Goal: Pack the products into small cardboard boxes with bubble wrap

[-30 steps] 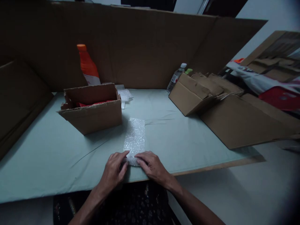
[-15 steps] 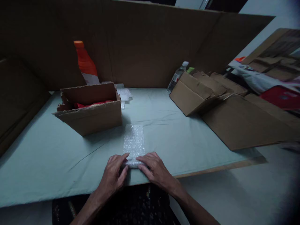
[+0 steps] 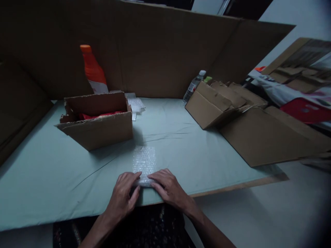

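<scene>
A strip of clear bubble wrap (image 3: 144,160) lies flat on the pale green table cover (image 3: 181,144), running away from me. Its near end is rolled up under my fingers. My left hand (image 3: 123,194) and my right hand (image 3: 167,187) both press on that rolled end at the table's front edge, fingertips almost meeting. What the roll encloses is hidden.
An open cardboard box (image 3: 99,120) with red items inside stands at the left, an orange bottle (image 3: 92,70) behind it. More bubble wrap (image 3: 136,104) lies past the box. Cardboard boxes (image 3: 219,103) and flat sheets (image 3: 271,137) fill the right; a water bottle (image 3: 193,85) stands behind. Cardboard walls surround the table.
The flat part of the bubble wrap has grown shorter as the near end rolled forward under both hands. The hands stay at the front edge.
</scene>
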Motion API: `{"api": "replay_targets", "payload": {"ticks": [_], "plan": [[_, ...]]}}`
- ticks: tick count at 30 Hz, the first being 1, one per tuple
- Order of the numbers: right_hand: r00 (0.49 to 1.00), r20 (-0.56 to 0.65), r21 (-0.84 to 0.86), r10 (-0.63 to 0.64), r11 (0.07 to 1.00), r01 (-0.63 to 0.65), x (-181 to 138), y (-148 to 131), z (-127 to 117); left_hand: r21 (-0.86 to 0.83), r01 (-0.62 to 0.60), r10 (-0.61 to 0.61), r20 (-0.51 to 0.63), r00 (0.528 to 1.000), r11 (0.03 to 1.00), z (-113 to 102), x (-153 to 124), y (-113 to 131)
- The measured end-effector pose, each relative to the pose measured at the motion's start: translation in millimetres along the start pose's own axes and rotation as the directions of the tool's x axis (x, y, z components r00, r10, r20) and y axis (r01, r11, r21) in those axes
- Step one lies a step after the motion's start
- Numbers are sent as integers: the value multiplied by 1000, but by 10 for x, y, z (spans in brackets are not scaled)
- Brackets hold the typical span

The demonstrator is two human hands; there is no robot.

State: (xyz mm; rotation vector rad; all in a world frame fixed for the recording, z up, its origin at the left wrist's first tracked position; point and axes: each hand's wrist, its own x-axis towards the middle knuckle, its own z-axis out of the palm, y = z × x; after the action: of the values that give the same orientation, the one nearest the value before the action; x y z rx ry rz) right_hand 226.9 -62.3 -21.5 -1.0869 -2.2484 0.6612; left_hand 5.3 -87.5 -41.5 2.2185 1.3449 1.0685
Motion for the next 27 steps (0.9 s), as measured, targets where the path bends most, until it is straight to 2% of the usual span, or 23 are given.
{"api": "replay_targets", "payload": {"ticks": [2, 5, 9, 12, 15, 20, 22, 25, 27], "plan": [[1000, -9, -3, 3, 1000, -3, -28, -31, -26, -12, 48, -48, 3, 999, 999, -15, -24, -6], [996, -86, -144, -17, 990, 4, -41, -58, -46, 60, 104, -102, -32, 994, 993, 32, 84, -98], [998, -9, -277, -66, 959, 60, 79, 15, 23, 116, 186, -176, -93, 980, 976, 97, 276, -231], [999, -45, -223, -20, 975, 9, 221, 118, 90, 22, 262, -257, -128, 958, 965, 60, 247, -231], [994, -63, -108, 89, 989, -96, 301, 135, 88, -11, 261, -259, -176, 950, 965, -25, 91, -161], [978, 126, 8, 166, 986, -168, 296, -11, -13, 12, 215, -210, -167, 963, 977, -37, 5, -103], [976, 126, -67, 179, 983, -171, 324, -18, -31, 19, 200, -196, -138, 971, 980, 25, 75, -146], [972, 51, -264, 231, 941, -210, 430, 75, -22, 73, 208, -198, -118, 973, 975, 130, 200, -235], [968, 34, -334, 247, 916, -222, 505, 156, -1, 91, 224, -212, -124, 969, 970, 171, 258, -282]]}}
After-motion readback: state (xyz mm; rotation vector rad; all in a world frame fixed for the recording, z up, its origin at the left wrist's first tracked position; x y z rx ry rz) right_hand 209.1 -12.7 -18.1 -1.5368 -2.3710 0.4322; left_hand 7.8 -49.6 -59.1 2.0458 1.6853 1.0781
